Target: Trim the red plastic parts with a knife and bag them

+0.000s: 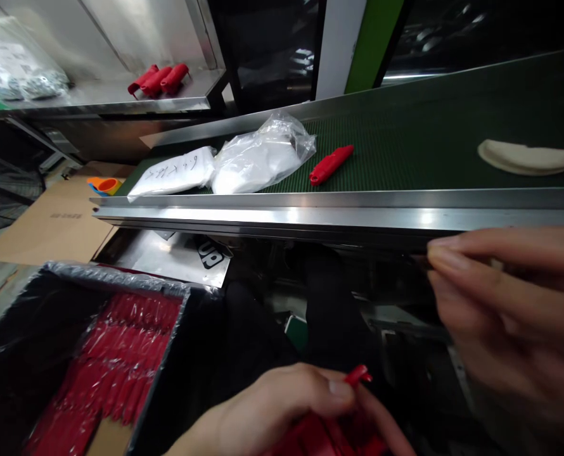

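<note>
- A red part [310, 437] is gripped by the left hand [286, 399].
- The right hand [514, 310] is held with fingers [453, 261] pinched.
- A red piece [332, 165] is carried by the belt [405, 152].

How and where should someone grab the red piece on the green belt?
Probably across its middle, from above: the red piece is long and narrow, lies slanted on the green belt behind the metal rail, with both long sides free.

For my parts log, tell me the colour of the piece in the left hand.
The piece in the left hand is red; the head view shows it.
</note>
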Available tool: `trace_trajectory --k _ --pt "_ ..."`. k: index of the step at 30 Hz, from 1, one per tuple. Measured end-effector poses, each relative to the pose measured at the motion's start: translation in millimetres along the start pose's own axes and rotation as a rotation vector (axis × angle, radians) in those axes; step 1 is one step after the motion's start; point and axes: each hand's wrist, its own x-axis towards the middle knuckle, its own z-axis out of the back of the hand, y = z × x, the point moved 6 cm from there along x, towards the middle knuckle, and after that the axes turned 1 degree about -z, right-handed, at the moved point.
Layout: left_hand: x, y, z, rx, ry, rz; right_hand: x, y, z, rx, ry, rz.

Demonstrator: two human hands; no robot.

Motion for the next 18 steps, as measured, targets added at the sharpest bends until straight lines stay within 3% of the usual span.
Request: trace_trajectory --k 2,4,8,11,18 --pt "2.8 -5.2 1.8 -0.107 0.086 -0.081 2.0 4.6 -1.0 0.040 0.014 0.021" --pt "3.1 -23.2 4.4 -0.195 0.095 -0.265 1.2 13.1 -6.6 0.142 0.051 -0.001" --pt "-1.6 -63.1 14.2 -0.179 -0.230 -0.568 -11.2 42.2 -21.6 0.260 0.160 0.032" --pt "-3.8 -81.2 13.8 -0.123 -0.369 -0.687 -20.4 59.0 -30.0 0.297 0.174 0.024" --pt "-3.7 -90.5 10.7 -0.061 -0.392 -0.791 -19.9 74.0 -43.9 0.238 0.203 0.056"
